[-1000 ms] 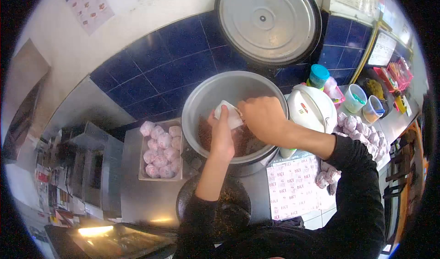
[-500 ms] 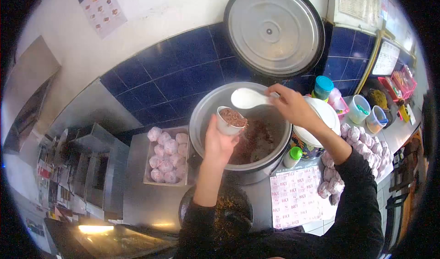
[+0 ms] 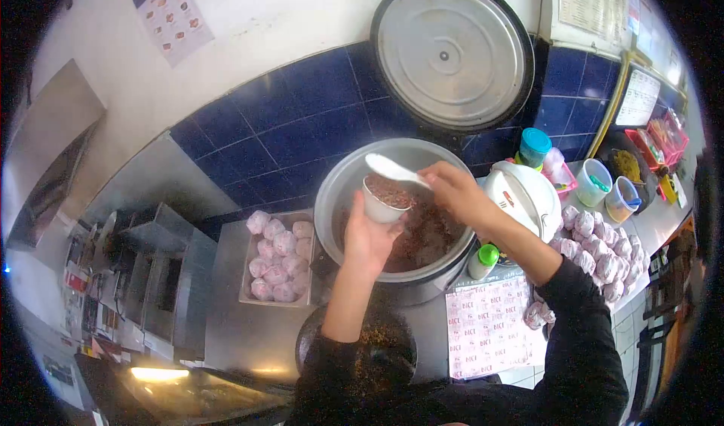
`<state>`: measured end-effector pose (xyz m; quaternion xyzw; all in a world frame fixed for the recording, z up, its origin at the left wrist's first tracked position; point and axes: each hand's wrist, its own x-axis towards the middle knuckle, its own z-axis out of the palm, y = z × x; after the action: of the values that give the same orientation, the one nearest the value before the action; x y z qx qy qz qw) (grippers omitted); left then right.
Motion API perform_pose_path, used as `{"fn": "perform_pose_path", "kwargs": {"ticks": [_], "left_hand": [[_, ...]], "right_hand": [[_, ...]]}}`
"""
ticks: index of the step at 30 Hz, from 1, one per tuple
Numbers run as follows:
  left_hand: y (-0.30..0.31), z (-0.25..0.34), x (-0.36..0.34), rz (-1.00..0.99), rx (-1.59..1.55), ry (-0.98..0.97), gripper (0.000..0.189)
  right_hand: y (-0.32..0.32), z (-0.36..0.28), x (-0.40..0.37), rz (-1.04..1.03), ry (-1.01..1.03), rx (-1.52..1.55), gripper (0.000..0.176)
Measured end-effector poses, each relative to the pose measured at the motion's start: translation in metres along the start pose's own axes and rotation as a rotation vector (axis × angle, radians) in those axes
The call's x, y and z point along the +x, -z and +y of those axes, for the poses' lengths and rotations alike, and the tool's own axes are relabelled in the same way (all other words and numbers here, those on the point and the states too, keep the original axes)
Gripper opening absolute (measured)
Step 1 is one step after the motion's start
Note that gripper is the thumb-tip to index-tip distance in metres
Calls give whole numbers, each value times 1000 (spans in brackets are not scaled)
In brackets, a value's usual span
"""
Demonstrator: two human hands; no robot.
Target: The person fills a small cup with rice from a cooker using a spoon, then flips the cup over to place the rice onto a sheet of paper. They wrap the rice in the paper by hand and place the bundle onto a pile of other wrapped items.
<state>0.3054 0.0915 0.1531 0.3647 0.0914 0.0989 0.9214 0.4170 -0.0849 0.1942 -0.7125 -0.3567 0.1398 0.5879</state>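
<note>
White cup (image 3: 382,213), gripped by the left hand (image 3: 366,239), contains reddish-brown rice (image 3: 388,191). Right hand (image 3: 458,192) grasps a spoon (image 3: 391,169) above the rice pot (image 3: 400,153).

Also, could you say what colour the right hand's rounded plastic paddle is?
The paddle is white, clearest in the head view.

I hold a small white cup (image 3: 384,213), tilted and full of reddish-brown grains (image 3: 391,192), over the open pot (image 3: 356,171). My white spoon (image 3: 391,169) slants beside the cup's rim; whether they touch, I can't tell.
</note>
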Motion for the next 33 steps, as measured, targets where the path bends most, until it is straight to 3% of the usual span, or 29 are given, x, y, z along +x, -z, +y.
{"fn": "perform_pose_path", "kwargs": {"ticks": [2,4,6,7,10,12,16,18,20,22,24,26,28,30,31,33], "left_hand": [[3,2,1,-5,23,-34,60],[4,2,4,-11,50,-60,59],[-1,3,8,50,-48,-148,59],[-2,4,8,88,-30,-151,58],[8,5,5,75,-50,-69,57],[0,7,-1,96,-36,-52,58],[-1,5,5,60,-51,-104,59],[-2,8,3,98,-11,-105,58],[8,9,2,58,-14,-80,58],[6,9,0,84,-15,-63,58],[5,8,2,66,-19,-47,58],[3,11,0,47,-13,-39,58],[-1,17,-4,66,95,-52,57],[6,19,-10,40,84,-49,57],[8,20,-11,15,77,-35,57],[4,17,-10,34,72,-58,57]], "right_hand": [[8,-37,-11,60,-140,119,26],[7,-29,-19,36,-98,-24,27],[0,5,-24,-10,274,-238,26],[5,-7,-31,-40,88,-271,26],[23,13,-28,88,176,-245,25],[26,5,-30,114,89,-138,26],[20,12,-38,40,169,-247,27],[24,15,-42,95,24,-378,28],[32,11,-39,138,17,-449,28],[33,2,-37,181,44,-188,28],[29,7,-29,176,12,-112,26],[21,18,-22,83,235,-257,27],[24,26,-22,63,232,-254,27],[38,22,-16,29,94,-321,27],[39,16,-12,44,21,-146,26],[29,3,-12,26,14,-144,25]]}}
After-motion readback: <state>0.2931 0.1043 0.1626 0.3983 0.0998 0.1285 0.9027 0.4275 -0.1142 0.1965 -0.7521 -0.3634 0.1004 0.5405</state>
